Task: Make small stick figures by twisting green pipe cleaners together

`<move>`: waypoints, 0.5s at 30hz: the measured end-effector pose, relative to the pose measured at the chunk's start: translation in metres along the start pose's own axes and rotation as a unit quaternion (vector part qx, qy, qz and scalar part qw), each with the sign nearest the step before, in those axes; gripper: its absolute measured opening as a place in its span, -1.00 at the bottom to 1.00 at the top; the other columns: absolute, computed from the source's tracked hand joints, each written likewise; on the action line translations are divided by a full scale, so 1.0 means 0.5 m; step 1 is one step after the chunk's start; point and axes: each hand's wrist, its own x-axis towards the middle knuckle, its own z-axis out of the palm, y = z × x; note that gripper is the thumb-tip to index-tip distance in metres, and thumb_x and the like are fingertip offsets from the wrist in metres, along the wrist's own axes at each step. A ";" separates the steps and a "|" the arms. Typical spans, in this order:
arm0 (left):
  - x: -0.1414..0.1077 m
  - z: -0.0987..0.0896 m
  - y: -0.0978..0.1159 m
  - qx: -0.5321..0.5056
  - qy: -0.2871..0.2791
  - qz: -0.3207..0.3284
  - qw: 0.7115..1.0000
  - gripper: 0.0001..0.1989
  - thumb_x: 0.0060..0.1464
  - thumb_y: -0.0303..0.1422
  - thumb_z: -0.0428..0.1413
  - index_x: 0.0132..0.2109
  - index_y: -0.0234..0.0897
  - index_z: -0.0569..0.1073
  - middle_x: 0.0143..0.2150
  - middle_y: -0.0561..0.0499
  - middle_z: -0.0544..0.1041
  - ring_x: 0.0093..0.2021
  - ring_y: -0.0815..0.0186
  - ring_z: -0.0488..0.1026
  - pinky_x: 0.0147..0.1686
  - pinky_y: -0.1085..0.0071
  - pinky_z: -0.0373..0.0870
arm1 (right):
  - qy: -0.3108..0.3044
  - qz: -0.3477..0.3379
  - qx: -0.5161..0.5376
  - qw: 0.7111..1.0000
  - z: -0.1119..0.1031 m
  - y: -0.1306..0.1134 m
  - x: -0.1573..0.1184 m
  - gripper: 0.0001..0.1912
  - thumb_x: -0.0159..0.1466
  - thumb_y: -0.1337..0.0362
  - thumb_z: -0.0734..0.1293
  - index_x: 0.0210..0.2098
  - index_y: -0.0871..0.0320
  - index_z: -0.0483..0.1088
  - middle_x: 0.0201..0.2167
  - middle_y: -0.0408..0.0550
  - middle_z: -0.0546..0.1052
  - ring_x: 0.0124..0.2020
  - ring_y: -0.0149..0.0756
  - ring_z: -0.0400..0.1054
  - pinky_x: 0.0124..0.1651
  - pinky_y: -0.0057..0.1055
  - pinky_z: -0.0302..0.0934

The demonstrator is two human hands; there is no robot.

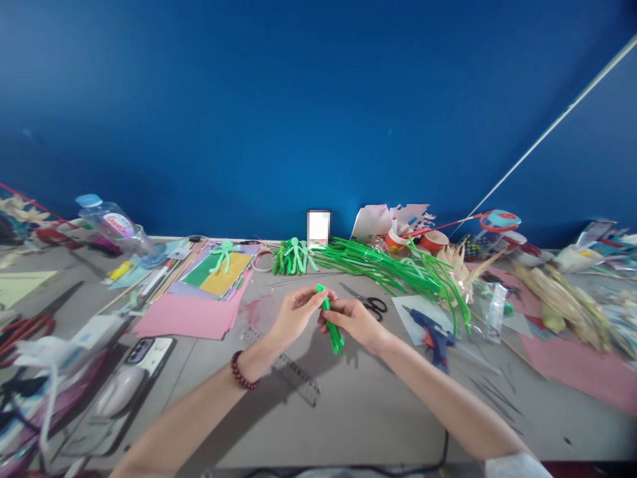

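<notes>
Smooth blue wall (249, 119), left fingers (313, 302), right fingers (344, 308), both pinching slender green bundle (335, 336)

bottle label (118, 224), red script, too blurred to read

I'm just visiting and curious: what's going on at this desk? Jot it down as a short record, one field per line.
Left hand: fingers on the upper end of a green bundle
Right hand: fingers around the same bundle, lower down
Wrist: dark red beaded bracelet, left
Beyond the hands: black-handled scissors, long green strands
Right side: blue glue gun
Left side: pink paper
Below the hands: clear ruler, partly hidden
Backdrop: blue wall
</notes>
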 end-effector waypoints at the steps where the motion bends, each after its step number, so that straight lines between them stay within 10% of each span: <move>1: 0.001 0.000 0.000 -0.004 -0.002 -0.001 1.000 -0.67 -0.01 -0.11 0.14 -0.31 -0.33 0.54 -0.41 -0.03 0.53 -0.57 0.39 0.37 -0.62 0.46 0.37 | -0.003 -0.002 -0.020 1.000 -0.001 -0.002 0.000 -0.65 0.05 0.02 0.40 -0.43 0.23 0.46 -0.52 -0.07 0.51 -0.46 -0.33 0.42 -0.33 -0.40 0.31; 15: 0.015 -0.029 -0.014 0.099 0.108 0.111 0.983 -0.74 -0.03 -0.29 0.21 -0.17 -0.30 0.49 -0.24 -0.08 0.53 -0.25 0.31 0.47 -0.24 0.42 0.42 | 0.047 -0.105 -0.221 0.969 -0.022 -0.030 -0.003 -0.81 0.20 0.25 0.24 -0.28 0.18 0.44 -0.43 -0.10 0.49 -0.48 -0.36 0.41 -0.33 -0.41 0.31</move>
